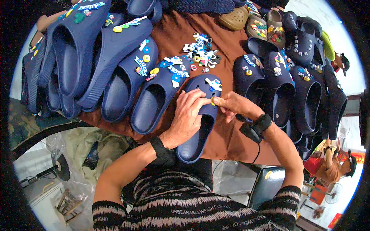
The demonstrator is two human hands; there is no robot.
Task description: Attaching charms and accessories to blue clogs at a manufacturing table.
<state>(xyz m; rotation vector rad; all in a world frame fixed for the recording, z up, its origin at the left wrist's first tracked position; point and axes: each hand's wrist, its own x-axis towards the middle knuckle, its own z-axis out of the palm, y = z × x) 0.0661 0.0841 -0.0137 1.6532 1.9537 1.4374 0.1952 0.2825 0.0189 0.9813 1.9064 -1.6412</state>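
Observation:
A dark blue clog point(195, 139) lies in front of me at the table's near edge, heel toward me. A white charm point(213, 84) sits on its toe, near several open holes. My left hand point(188, 112) lies across the clog's upper, its bent fingers gripping it near the holes. My right hand point(236, 104) pinches a small round yellow charm point(213, 101) between thumb and fingers against the clog's right side. Just beyond lies a pile of loose charms point(202, 52). Left of my hands is a decorated blue clog point(156, 98) bearing several charms.
Stacked blue clogs point(71, 57) crowd the left of the brown cloth-covered table point(165, 30). Other blue clogs point(277, 92) line the right side, with tan clogs point(234, 18) at the far edge. A black cable point(257, 152) hangs from my right wrist. Another person point(331, 165) is at the far right.

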